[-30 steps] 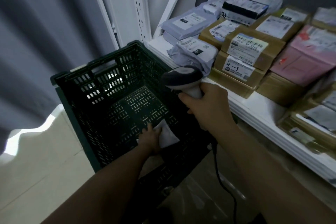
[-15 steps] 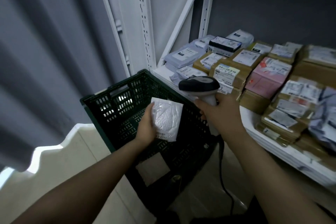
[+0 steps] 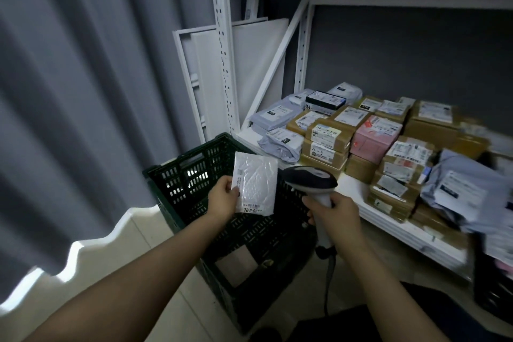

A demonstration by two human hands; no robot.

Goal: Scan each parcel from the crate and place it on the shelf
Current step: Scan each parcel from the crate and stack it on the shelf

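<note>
The left hand [image 3: 223, 197] grips a white parcel [image 3: 255, 183] by its edge, holding it up over the dark crate [image 3: 177, 178]. Just beside it, the right hand [image 3: 334, 211] squeezes the scanner [image 3: 311, 178] handle. The shelf [image 3: 388, 219], beyond the right hand, is full of parcels

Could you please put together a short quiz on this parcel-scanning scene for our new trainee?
1. True or false: the left hand holds the white parcel.
2. What does the right hand grip? A) scanner B) tape roll C) pen
3. Fill in: the pink box sits on the ___.
Key: 1 true; 2 A; 3 shelf.
</note>
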